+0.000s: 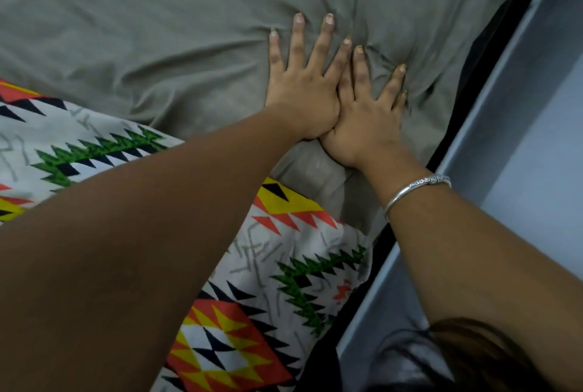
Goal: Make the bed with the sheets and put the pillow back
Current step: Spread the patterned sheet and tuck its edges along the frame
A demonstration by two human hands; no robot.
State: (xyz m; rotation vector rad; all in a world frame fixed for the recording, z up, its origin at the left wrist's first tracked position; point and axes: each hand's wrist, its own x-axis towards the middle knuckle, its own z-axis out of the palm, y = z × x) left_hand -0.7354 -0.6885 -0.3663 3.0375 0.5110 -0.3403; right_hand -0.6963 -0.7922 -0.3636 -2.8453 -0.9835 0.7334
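A grey sheet (164,28) covers the bed and is wrinkled around my hands. My left hand (303,88) lies flat on it with fingers spread and straight. My right hand (366,117) presses flat beside it, partly under the left hand's edge, fingers straight, a silver bangle on the wrist. A patterned white cloth with green, orange, yellow and black zigzags (277,281) lies under my forearms, over the near part of the bed. A grey folded bulge (312,170) shows just below my hands; I cannot tell whether it is the pillow.
A blue-grey wall or panel (520,145) runs along the right side of the bed, with a dark gap (467,101) between it and the mattress. Hair and dark clothing show at the bottom right corner.
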